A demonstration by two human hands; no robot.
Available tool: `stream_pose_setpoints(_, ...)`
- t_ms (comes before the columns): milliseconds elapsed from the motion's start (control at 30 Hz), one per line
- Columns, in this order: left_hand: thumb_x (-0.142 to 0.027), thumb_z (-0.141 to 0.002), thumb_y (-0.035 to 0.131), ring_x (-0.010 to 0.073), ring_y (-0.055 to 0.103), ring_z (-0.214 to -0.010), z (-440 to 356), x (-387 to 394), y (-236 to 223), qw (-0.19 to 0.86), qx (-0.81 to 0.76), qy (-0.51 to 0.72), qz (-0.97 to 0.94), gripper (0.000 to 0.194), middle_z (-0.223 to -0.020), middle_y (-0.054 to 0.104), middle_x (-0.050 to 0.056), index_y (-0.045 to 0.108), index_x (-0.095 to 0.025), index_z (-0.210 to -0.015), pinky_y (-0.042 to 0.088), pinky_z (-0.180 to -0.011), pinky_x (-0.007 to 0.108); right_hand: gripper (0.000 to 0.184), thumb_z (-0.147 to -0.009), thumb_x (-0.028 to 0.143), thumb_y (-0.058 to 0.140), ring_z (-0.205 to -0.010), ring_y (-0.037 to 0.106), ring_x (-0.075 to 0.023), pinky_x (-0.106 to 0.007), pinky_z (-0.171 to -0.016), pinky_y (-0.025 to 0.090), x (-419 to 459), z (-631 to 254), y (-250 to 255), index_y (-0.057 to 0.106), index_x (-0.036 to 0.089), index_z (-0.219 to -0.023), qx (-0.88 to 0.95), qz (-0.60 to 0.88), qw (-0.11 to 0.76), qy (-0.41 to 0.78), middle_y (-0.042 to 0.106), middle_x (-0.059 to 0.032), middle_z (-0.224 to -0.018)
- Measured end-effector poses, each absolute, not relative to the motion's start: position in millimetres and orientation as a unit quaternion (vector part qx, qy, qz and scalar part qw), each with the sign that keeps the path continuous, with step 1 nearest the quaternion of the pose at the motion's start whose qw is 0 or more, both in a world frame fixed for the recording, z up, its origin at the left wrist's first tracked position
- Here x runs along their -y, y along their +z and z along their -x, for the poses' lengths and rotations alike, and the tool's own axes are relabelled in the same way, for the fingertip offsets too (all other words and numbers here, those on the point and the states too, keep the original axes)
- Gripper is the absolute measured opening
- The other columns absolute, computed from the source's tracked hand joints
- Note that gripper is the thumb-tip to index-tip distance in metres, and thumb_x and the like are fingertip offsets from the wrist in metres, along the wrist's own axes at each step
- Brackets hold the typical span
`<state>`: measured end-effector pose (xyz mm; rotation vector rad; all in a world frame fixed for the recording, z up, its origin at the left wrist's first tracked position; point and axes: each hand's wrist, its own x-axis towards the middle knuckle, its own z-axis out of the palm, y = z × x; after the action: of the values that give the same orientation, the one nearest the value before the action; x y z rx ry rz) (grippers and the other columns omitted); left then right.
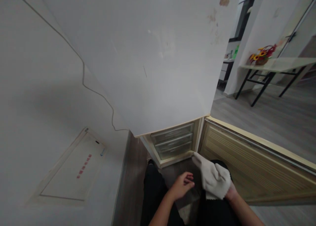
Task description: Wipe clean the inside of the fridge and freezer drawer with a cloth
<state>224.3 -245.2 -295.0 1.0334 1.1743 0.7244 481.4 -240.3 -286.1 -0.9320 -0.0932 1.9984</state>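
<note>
My right hand (231, 190) is mostly covered by a white cloth (214, 180), with only the wrist side showing. The cloth is bunched over my right knee, and one end points towards the bottom of an open freezer compartment (168, 161). Inside it are several stacked translucent drawers (174, 141), all pushed in. The cream freezer door (247, 160) stands swung open to my right, its ribbed inner face towards me. Left of the cloth, my left hand (182, 184) hangs in the air with nothing in it, fingers loosely bent and thumb apart.
Above the drawers rises a large white fridge body (163, 71). To the left a wall carries a panel (74, 173) with red lettering and a loose cable (84, 71). At the right back stands a table (283, 64) with a flower basket (262, 58).
</note>
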Motion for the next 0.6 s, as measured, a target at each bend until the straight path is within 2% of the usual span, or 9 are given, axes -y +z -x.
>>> stream_pose_setpoints(67, -0.043, -0.07, 0.09, 0.0216, 0.072, -0.087, -229, 208, -313, 0.639, -0.55, 0.366, -0.395, 0.046, -0.103, 0.076, 0.009, 0.071, -0.019, -0.105, 0.056, -0.082, 0.036, 0.032, -0.069, 0.036, 0.079, -0.1, 0.075, -0.0274, -0.048, -0.109, 0.05, 240, -500, -309, 0.08, 0.023, -0.097, -0.035, 0.397, 0.46, 0.794, 0.08, -0.0096, -0.107)
stream_pose_setpoints(133, -0.052, -0.079, 0.083, 0.0184, 0.072, -0.082, -229, 170, -323, 0.618, -0.581, 0.41, -0.337, 0.044, -0.101, 0.074, 0.007, 0.067, -0.02, -0.106, 0.055, -0.074, 0.032, 0.027, -0.064, 0.035, 0.082, -0.103, 0.075, -0.028, -0.044, -0.11, 0.05, 239, -506, -329, 0.082, 0.026, -0.089, -0.052, 0.391, 0.431, 0.812, 0.081, -0.0063, -0.1)
stream_pose_setpoints(200, -0.052, -0.087, 0.077, 0.0165, 0.071, -0.082, -224, 133, -327, 0.596, -0.605, 0.447, -0.282, 0.039, -0.099, 0.072, 0.006, 0.065, -0.02, -0.105, 0.055, -0.071, 0.029, 0.031, -0.058, 0.041, 0.086, -0.103, 0.075, -0.0306, -0.042, -0.111, 0.05, 236, -504, -339, 0.083, 0.023, -0.083, -0.018, 0.379, 0.366, 0.85, 0.081, -0.0093, -0.092)
stream_pose_setpoints(267, -0.046, -0.094, 0.072, 0.0166, 0.07, -0.085, -217, 99, -326, 0.582, -0.615, 0.475, -0.238, 0.033, -0.102, 0.071, 0.006, 0.065, -0.018, -0.109, 0.057, -0.073, 0.031, 0.038, -0.054, 0.047, 0.088, -0.103, 0.075, -0.0329, -0.042, -0.113, 0.048, 231, -499, -344, 0.083, 0.02, -0.08, 0.021, 0.368, 0.313, 0.875, 0.08, -0.0129, -0.087)
stream_pose_setpoints(433, -0.038, -0.099, 0.067, 0.0207, 0.068, -0.104, -196, 30, -317, 0.558, -0.617, 0.53, -0.162, 0.034, -0.126, 0.067, 0.009, 0.064, -0.017, -0.127, 0.061, -0.088, 0.041, 0.052, -0.053, 0.06, 0.083, -0.116, 0.07, -0.0367, -0.048, -0.114, 0.044, 219, -498, -355, 0.079, 0.017, -0.08, 0.058, 0.365, 0.28, 0.886, 0.078, -0.0198, -0.097)
stream_pose_setpoints(533, -0.04, -0.1, 0.066, 0.022, 0.068, -0.107, -189, 7, -312, 0.577, -0.605, 0.533, -0.13, 0.037, -0.128, 0.067, 0.01, 0.064, -0.018, -0.129, 0.061, -0.09, 0.043, 0.055, -0.052, 0.064, 0.081, -0.125, 0.065, -0.0405, -0.054, -0.114, 0.041, 216, -500, -363, 0.076, 0.017, -0.081, 0.084, 0.368, 0.279, 0.883, 0.076, -0.0217, -0.108)
stream_pose_setpoints(600, -0.042, -0.1, 0.066, 0.0225, 0.069, -0.107, -188, 1, -313, 0.592, -0.598, 0.529, -0.115, 0.039, -0.128, 0.068, 0.01, 0.064, -0.018, -0.13, 0.061, -0.091, 0.044, 0.054, -0.052, 0.066, 0.079, -0.127, 0.063, -0.0424, -0.054, -0.112, 0.043, 215, -499, -366, 0.075, 0.019, -0.079, 0.095, 0.376, 0.278, 0.879, 0.076, -0.0211, -0.111)
